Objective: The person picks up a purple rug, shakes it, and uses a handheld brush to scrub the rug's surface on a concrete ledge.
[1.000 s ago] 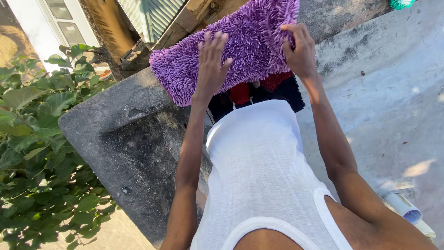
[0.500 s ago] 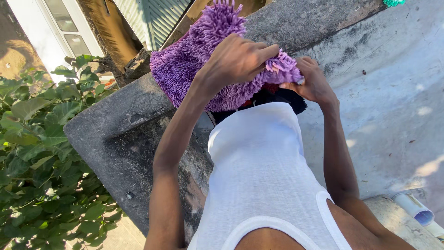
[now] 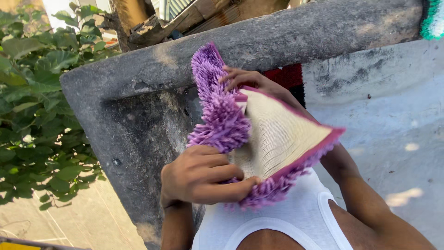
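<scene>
Folding the purple shaggy mat (image 3: 222, 115)

Mid-frame, my left hand (image 3: 203, 178) pinched its lower edge; my right hand (image 3: 247, 81) gripped the upper edge against the concrete wall (image 3: 138, 125).

Sun is falling on an outdoor home rooftop or terrace, showing a stained concrete parapet (image 3: 138, 78), leafy bush (image 3: 37, 92) at left and corrugated roofing (image 3: 173, 7) at top.

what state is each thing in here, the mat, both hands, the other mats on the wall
purple shaggy mat: lifted off the wall, folded, pale woven backing facing the camera
left hand: closed on the mat's lower edge
right hand: fingers hooked over the mat's upper edge
red and black mat: draped on the wall, mostly hidden
green and white mat: lying on the wall top, cut off by the frame
concrete wall: stained dark
</scene>
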